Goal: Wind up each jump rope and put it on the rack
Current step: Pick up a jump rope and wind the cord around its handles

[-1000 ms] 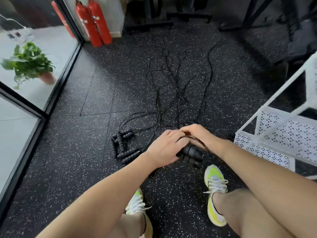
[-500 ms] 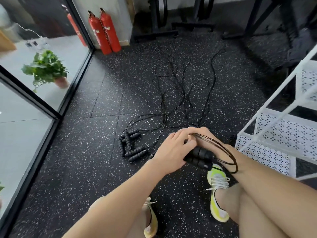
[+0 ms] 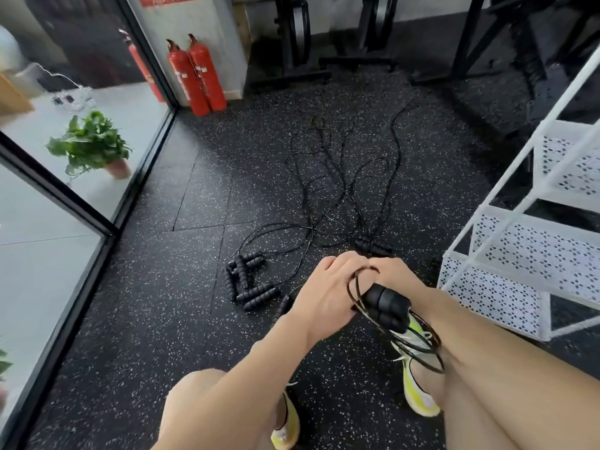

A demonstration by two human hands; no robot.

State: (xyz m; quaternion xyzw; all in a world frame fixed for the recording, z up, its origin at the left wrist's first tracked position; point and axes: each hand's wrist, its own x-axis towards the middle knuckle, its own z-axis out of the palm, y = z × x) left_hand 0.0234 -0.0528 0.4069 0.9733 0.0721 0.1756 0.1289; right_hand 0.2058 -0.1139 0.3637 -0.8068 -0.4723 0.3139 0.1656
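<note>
A black jump rope with thick foam handles (image 3: 384,305) sits wound in thin loops between both hands, held above the speckled black rubber floor (image 3: 162,319) near the person's yellow-and-white sneakers (image 3: 418,384). The right hand (image 3: 394,276) curls around the two handles and the coil, which hangs down past the wrist. The left hand (image 3: 324,295) presses against the bundle from the left, fingers bent over the loops. Just left of the hands lies a cluster of black foam handles (image 3: 248,280); their loose black cords (image 3: 341,183) trail away across the floor. To the right stands a white perforated metal rack (image 3: 519,254). Far left, two red fire extinguishers (image 3: 196,74) stand by the wall, and a potted green plant (image 3: 92,147) sits behind glass.
</note>
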